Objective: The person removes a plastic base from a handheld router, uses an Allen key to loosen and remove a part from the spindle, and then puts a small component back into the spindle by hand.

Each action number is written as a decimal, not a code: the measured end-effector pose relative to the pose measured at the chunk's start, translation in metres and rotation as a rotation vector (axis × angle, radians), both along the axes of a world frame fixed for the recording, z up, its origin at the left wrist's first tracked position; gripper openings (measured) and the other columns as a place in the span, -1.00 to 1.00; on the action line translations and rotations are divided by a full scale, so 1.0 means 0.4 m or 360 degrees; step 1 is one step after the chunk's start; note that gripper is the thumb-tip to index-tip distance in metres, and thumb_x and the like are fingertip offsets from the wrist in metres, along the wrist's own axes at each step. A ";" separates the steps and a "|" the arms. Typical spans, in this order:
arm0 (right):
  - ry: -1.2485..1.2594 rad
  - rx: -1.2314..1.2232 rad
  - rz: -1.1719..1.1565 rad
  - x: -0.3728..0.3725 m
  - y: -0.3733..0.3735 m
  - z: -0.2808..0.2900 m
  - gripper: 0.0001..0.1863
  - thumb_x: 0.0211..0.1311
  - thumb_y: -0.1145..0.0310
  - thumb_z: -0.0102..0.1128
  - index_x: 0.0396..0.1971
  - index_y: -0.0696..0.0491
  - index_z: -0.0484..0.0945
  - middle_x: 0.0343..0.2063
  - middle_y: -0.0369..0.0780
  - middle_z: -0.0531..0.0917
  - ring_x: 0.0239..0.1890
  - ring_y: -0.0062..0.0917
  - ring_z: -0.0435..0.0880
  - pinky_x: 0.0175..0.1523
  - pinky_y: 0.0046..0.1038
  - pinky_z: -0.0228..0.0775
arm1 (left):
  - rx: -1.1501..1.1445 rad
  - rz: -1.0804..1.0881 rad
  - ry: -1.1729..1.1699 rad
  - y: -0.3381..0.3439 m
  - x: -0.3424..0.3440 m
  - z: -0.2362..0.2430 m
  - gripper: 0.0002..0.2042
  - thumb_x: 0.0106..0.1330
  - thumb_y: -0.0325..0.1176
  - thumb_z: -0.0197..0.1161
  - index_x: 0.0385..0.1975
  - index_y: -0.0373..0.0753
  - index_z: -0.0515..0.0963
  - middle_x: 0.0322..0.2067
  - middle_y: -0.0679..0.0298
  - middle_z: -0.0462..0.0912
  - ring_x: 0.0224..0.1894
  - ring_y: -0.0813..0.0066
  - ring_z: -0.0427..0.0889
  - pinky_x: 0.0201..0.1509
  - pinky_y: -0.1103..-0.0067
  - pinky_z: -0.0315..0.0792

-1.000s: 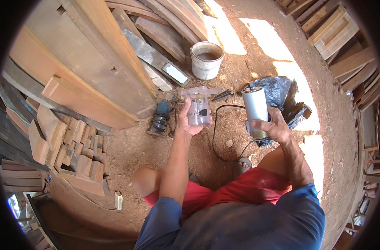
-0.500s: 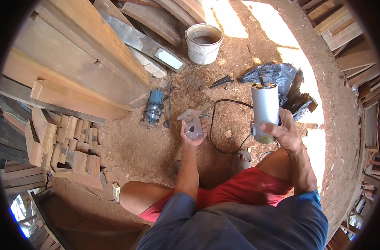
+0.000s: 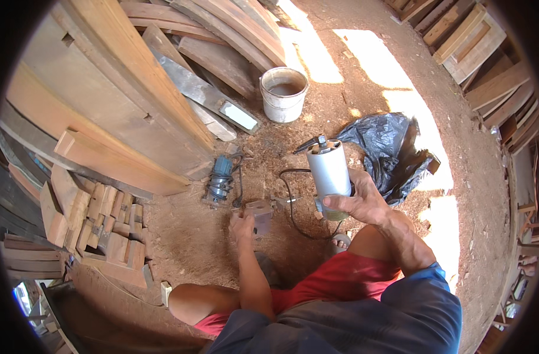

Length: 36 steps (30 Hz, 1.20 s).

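A silver cylindrical trim router motor (image 3: 328, 171) is gripped in my right hand (image 3: 362, 199), tilted, with its metal collet end up. My thumb lies across its lower part. Lower and to the left, my left hand (image 3: 242, 226) is closed at the left edge of a clear plastic router base (image 3: 261, 217). Whether that base touches the ground I cannot tell. A black cord (image 3: 288, 203) loops on the ground beside the motor. Just beyond my left hand lies a blue-green power tool (image 3: 221, 177) with its cord wound around it.
A white bucket (image 3: 284, 106) stands ahead, near stacked timbers (image 3: 225, 65). A black plastic bag (image 3: 387, 150) lies beyond my right hand. To the left are large wooden panels (image 3: 122, 100) and a pile of wood offcuts (image 3: 113, 215). Wood dust covers the ground.
My right hand has moved left and down with the motor, which now tilts. The left hand has gone left and lower, turning from under the clear base to its left edge.
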State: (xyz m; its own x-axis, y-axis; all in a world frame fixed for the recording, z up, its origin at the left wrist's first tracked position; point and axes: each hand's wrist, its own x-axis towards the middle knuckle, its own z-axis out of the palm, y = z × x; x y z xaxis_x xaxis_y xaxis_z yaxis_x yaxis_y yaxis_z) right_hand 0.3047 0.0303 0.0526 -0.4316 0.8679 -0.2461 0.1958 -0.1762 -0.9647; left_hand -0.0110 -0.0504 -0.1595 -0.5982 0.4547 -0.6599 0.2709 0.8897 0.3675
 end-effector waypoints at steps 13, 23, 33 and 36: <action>-0.0280 0.0743 0.0330 -0.219 -0.071 -0.040 -0.47 0.25 0.16 0.40 -0.03 0.30 0.47 -0.25 0.16 0.67 -0.16 0.09 0.70 -0.06 -0.08 0.55 | 0.1740 -0.0555 -0.1071 0.064 0.156 0.446 -0.18 0.12 -0.21 0.58 0.28 -0.33 0.18 -0.03 0.00 0.54 -0.02 0.26 0.63 0.06 0.33 0.61; -0.0557 0.0900 0.0311 -0.154 -0.037 0.068 -0.57 0.31 0.18 0.38 -0.04 0.25 0.62 -0.37 -0.07 0.70 -0.41 -0.30 0.70 -0.30 -0.30 0.52 | 0.1617 -0.0717 -0.0888 0.020 0.066 0.312 -0.37 -0.03 -0.29 0.57 0.04 -0.34 0.43 -0.18 0.16 0.65 -0.13 0.37 0.67 0.00 0.42 0.56; -0.0247 0.0815 0.0358 -0.192 -0.026 0.031 -0.78 0.18 0.44 0.42 -0.20 0.17 0.65 -0.38 -0.05 0.70 -0.32 -0.09 0.72 -0.22 -0.21 0.55 | 0.1541 -0.1151 -0.0535 0.011 0.102 0.369 -0.26 -0.09 -0.23 0.58 0.13 -0.28 0.36 -0.15 0.06 0.67 -0.10 0.17 0.73 0.02 0.30 0.58; -0.0194 0.0835 0.0385 -0.189 -0.026 0.029 -0.82 0.18 0.50 0.39 -0.22 0.17 0.65 -0.33 -0.03 0.70 -0.28 -0.08 0.71 -0.20 -0.19 0.54 | 0.1473 -0.1199 -0.0569 0.017 0.098 0.346 -0.22 -0.11 -0.22 0.59 0.16 -0.28 0.34 -0.11 0.03 0.66 -0.05 0.13 0.71 0.05 0.27 0.57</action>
